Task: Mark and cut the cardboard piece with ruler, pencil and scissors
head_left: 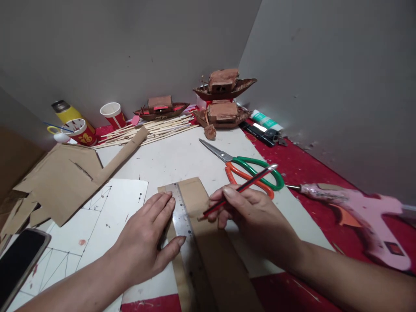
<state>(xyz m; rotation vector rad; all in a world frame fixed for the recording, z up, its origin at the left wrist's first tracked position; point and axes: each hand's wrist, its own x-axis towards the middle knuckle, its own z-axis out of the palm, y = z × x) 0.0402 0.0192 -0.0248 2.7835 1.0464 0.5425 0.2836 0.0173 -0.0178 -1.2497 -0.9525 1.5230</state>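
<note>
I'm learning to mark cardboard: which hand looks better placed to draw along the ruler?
Probably the right hand: it holds the red-and-black pencil, its tip close beside the metal ruler over the cardboard. The left hand has fingers and thumb on the ruler, so seems better suited to steadying it.

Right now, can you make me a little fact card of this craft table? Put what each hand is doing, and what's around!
Left hand: resting on the metal ruler
Right hand: holding a red-and-black pencil
Under the ruler: brown cardboard strip
Right side: green-and-orange-handled scissors, pink glue gun
Left side: phone, paper with drawn lines, cardboard pieces
Back: three model boats, pile of wooden sticks
Pencil touching cardboard: can't tell
</note>
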